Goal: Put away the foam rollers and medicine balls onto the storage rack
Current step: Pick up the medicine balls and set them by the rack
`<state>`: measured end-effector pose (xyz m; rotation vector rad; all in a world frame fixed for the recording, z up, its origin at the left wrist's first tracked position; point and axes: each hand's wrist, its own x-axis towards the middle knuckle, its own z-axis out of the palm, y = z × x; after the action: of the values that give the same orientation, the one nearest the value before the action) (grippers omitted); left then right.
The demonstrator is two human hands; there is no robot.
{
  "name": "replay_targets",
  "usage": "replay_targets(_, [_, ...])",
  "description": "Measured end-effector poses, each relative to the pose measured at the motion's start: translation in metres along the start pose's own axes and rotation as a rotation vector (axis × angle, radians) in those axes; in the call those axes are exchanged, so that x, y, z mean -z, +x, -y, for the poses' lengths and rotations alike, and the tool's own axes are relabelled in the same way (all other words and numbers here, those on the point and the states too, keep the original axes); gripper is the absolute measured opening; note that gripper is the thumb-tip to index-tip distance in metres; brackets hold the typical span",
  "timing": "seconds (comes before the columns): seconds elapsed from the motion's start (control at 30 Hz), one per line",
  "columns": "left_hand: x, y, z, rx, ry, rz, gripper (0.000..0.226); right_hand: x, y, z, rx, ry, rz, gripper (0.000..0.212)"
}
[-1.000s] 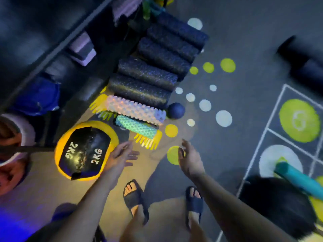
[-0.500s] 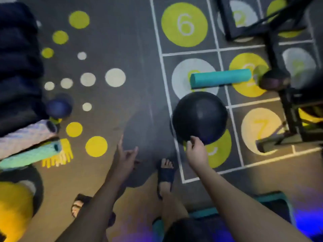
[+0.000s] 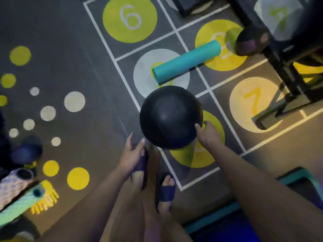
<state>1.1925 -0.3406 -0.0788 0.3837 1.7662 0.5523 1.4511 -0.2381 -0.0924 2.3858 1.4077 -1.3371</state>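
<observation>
Black ball (image 3: 167, 116): over the numbered floor grid (image 3: 129, 20), just ahead of my feet. Can't tell if it's off the floor. Right hand (image 3: 208, 135) cups its lower right side, fingers curled on it. Left hand (image 3: 132, 151) spread wide just left of the ball, holding nothing. Teal roller (image 3: 187, 62) lies just beyond the ball. Smaller dark ball (image 3: 251, 41) is past that, by a black frame (image 3: 288, 81), contents unreadable. Far left of the ball: blue ball (image 3: 26, 152) blurred, bumpy rollers (image 3: 14, 186) cut off.

Free: we see open floor (image 3: 78, 49) left of black ball (image 3: 170, 117) | Blocked: teal roller (image 3: 187, 62) just behind it; black frame (image 3: 293, 81) to the right.
</observation>
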Motion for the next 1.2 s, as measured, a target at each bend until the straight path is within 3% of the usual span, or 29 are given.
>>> replay_targets(0.2, [-0.009,0.043,-0.046,0.118,-0.016,0.018,0.073,0.017,0.032,0.017,-0.053,0.082,0.044,0.053])
replay_targets(0.37, [-0.021,0.087,-0.08,0.096,0.013,0.092,0.089,0.035,0.079,0.065,-0.136,0.102,0.076,0.052])
replay_targets(0.43, [-0.037,0.105,-0.085,0.026,0.322,0.229,0.102,0.033,0.107,0.082,-0.172,0.115,0.095,0.056])
replay_targets(0.5, [-0.059,0.128,-0.087,0.091,0.532,0.256,0.119,0.02,0.139,0.096,-0.191,0.097,0.148,0.067])
replay_targets(0.63, [-0.09,0.172,-0.071,0.385,0.254,-0.093,0.137,-0.001,0.186,0.09,-0.138,-0.136,0.173,0.074])
replay_targets(0.73, [-0.078,0.218,-0.042,0.405,-0.061,-0.321,0.117,0.002,0.252,0.057,-0.076,-0.183,0.21,0.095])
replay_targets(0.83, [-0.077,0.257,-0.001,0.419,-0.359,-0.352,0.105,-0.011,0.312,0.027,-0.178,-0.187,0.305,0.12])
replay_targets(0.9, [-0.092,0.255,0.012,0.413,-0.403,-0.371,0.094,-0.009,0.282,0.051,-0.178,-0.212,0.299,0.123])
replay_targets(1.0, [-0.109,0.222,-0.006,0.362,-0.455,-0.464,0.083,0.005,0.233,0.07,-0.2,0.017,0.315,0.075])
replay_targets(1.03, [-0.11,0.212,-0.008,0.378,-0.45,-0.483,0.084,0.008,0.228,0.067,-0.196,0.081,0.307,0.072])
replay_targets(1.2, [-0.121,0.137,-0.016,0.375,-0.701,-0.58,0.094,0.036,0.169,0.102,-0.101,-0.165,0.279,0.1])
